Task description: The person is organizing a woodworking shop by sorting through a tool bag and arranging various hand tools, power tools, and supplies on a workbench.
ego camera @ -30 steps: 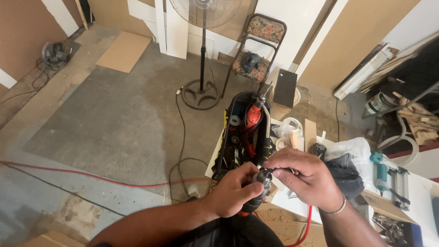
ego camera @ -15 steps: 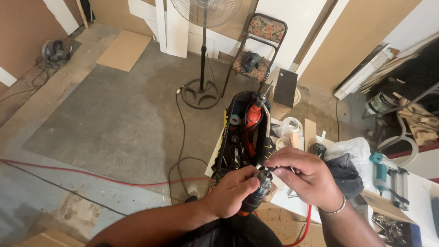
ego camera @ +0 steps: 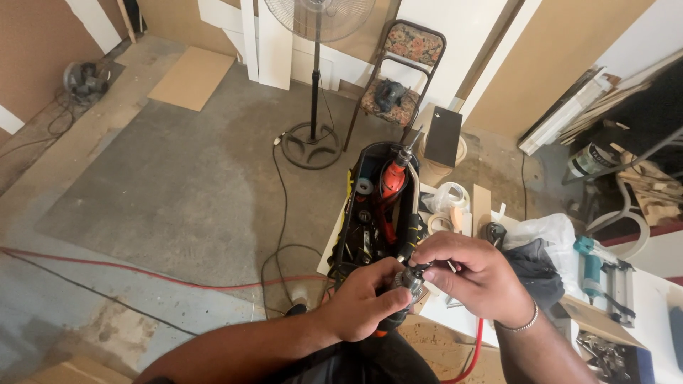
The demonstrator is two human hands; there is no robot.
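— Drill (ego camera: 398,299) in the middle, low in the view, yes? Where does it lie exactly?

— In front of the person's body, above the near edge of the worktop (ego camera: 455,316), just before the black tool bag (ego camera: 356,235). The left hand (ego camera: 363,299) has its grip closed around the body and the chuck of the drill. The orange part shows only a little under the fingers.

— And its long axis?

— It goes from lower left up to the right, so the chuck end points toward the right hand (ego camera: 473,274). That hand is the nearer one to the tip. Its grip is a pinch, thumb and first fingers closed on a small dark thing at the chuck mouth; I think a bit or a key, but it is too small to tell.

— So the two hands touch?

— Almost, they meet at the chuck. The right one comes from the right side, along the same axis.

— What is different from one second ago?

— Very little. The right hand sits slightly lower and closer to the chuck, and the metal chuck is more covered by the fingers. The drill keeps the same tilt.

— Around them?

— A second orange drill (ego camera: 393,178) stands in the bag, a fan (ego camera: 313,135) and a chair (ego camera: 398,71) behind, a red cable (ego camera: 142,274) on the floor.
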